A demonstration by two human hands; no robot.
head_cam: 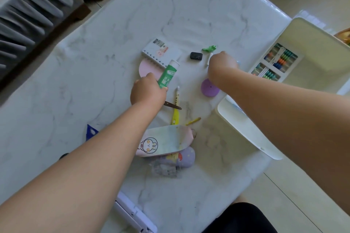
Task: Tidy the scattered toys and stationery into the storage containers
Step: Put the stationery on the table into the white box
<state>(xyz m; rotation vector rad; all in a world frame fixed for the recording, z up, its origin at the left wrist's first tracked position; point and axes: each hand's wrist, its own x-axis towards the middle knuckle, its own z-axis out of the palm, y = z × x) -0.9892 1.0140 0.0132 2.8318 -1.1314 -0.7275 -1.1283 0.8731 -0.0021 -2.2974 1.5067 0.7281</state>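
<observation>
Gripping green glue stick (168,74): left hand (148,91) | right hand (222,66): pinching small white item (209,58)

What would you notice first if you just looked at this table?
First, the left hand in the middle of the table, gripping a green and white glue tube that points up. Next, the right hand closing on something small and white beside a black eraser. Nearer the person lies a bunny pencil case.
</observation>
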